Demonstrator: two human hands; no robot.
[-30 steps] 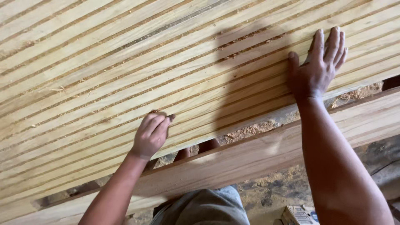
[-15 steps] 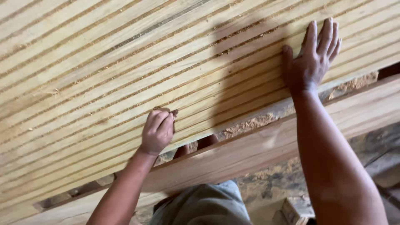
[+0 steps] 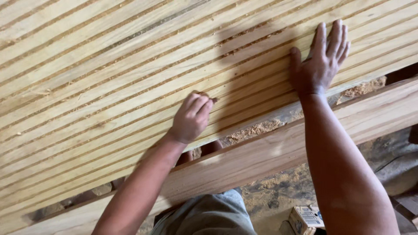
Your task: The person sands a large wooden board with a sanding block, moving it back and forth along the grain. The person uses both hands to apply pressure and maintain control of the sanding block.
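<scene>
We are looking down at a wide bed of pale wooden slats (image 3: 109,78) laid edge to edge, filling the upper left and centre of the frame and running out past its upper right corner, with sawdust packed in the narrow gaps between them. Our left hand (image 3: 191,117), at the centre of the frame, has its fingers curled in tight, the tips pinched against one slat near the lower edge of the bed; whether something small sits between them we cannot tell. Our right hand (image 3: 320,61), at the upper right, lies flat on the slats with its fingers spread wide, holding nothing. Below the slats a thicker, darker wooden beam (image 3: 270,152) crosses the lower half of the frame.

We judge each slat stiff but thin, likely light on its own, rough-sawn and dusty (so more apt to give splinters than to slip). A long one would probably flex and wobble if lifted at one end, so the better hold seems to be along its exposed edge, hands well apart.
</scene>
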